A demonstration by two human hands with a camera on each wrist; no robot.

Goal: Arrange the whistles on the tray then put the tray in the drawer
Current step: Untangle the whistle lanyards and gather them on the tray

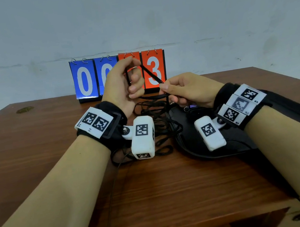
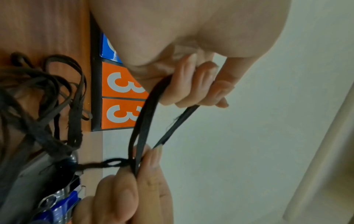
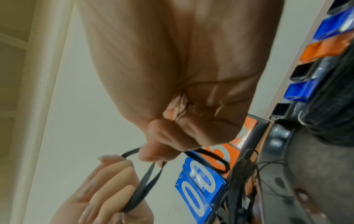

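Both hands hold one flat black lanyard [image 1: 151,75] up over the brown table [image 1: 35,147]. My left hand [image 1: 133,81] is raised in front of the scoreboard, fingers curled round a loop of the lanyard [image 2: 145,115]. Lower and to the right, my right hand [image 1: 165,90] pinches the same lanyard [image 3: 145,186] between thumb and fingers. A tangle of more black lanyards [image 1: 156,127] lies under the hands. The black tray [image 1: 235,144] sits under my right wrist. A blue whistle [image 2: 57,207] lies on it, and blue, orange and black whistles [image 3: 335,22] show at its edge.
A flip scoreboard [image 1: 83,80] reading 0 0 3 3 stands at the table's back edge against a pale wall. A thin black cable [image 1: 114,194] runs from my left wrist toward the near edge. A lower wooden ledge [image 1: 264,220] shows at bottom right.
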